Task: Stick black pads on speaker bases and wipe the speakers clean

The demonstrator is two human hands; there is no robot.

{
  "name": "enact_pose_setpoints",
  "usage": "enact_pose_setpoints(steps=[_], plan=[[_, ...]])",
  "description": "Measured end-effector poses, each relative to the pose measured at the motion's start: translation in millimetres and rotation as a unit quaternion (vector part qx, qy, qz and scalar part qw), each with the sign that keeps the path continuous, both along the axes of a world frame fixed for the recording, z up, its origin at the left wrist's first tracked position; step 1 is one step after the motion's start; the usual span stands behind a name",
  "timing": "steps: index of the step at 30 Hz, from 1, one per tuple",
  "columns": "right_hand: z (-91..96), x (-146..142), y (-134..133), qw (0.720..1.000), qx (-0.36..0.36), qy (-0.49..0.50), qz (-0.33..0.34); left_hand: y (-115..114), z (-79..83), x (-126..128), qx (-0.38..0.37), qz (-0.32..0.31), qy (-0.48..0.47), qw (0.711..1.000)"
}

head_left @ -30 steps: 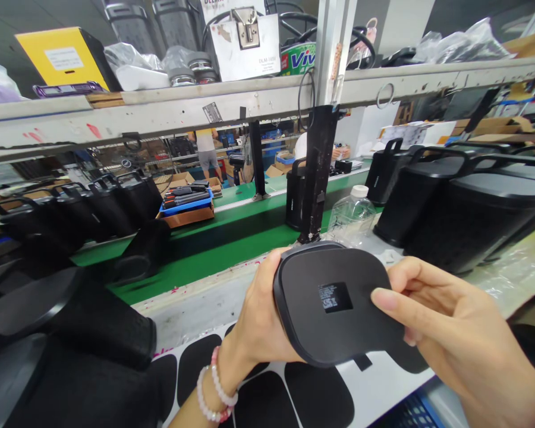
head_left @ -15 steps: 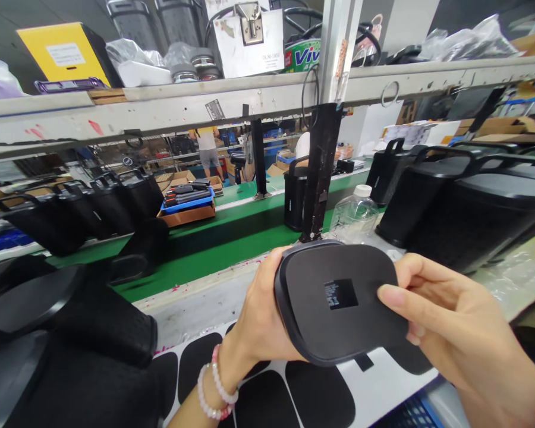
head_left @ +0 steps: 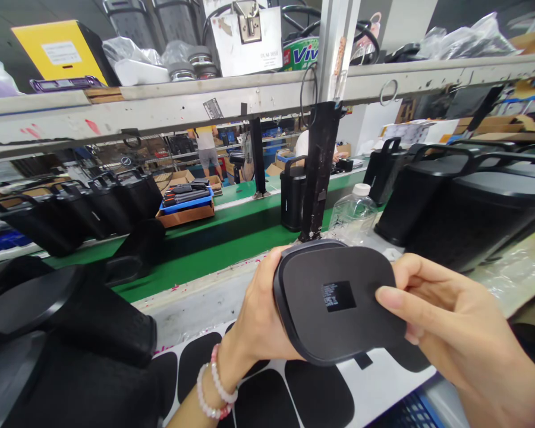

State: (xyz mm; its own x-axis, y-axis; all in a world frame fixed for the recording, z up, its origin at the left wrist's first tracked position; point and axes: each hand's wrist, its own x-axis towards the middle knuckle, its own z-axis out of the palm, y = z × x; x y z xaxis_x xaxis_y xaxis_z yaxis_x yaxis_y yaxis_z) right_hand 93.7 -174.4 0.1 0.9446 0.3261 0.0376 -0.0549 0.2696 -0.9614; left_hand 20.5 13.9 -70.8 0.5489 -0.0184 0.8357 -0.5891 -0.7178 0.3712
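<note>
1. One black housing (head_left: 283,306) above counter (head_left: 191,306), clasped in left hand (head_left: 261,312).
2. Right hand (head_left: 441,315) pinches black pad (head_left: 365,321) by right edge.
3. Drifting pinch could set pad crooked, masking printed label (head_left: 330,296).

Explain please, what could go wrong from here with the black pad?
The black pad may end up crooked: the right hand pinches only one end of it. A small shift could hide the printed text, which lies near the pad window's left edge. The device behind the pad, tilted in the left hand, might slip onto the sheet of black shapes below.
</note>
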Motion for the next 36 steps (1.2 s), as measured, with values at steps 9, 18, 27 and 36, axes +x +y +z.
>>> enact_pose_setpoints(steps=[9,18,27,36], plan=[[-1.8,1.0,-0.9,1.0,-0.008,-0.006,0.007,-4.7,8.3,0.8,-0.023,-0.01,-0.003,1.0],[2.6,-0.3,0.1,1.0,-0.017,0.004,0.001,-4.7,11.4,2.0,-0.009,-0.003,-0.013,1.0],[2.1,-0.2,-0.5,1.0,-0.027,-0.003,0.009,-1.1,4.6,2.1,0.006,0.0,-0.015,1.0],[-11.9,10.4,-7.1,0.998,-0.022,-0.043,0.034,-5.2,10.3,1.0,0.008,0.011,-0.018,1.0]])
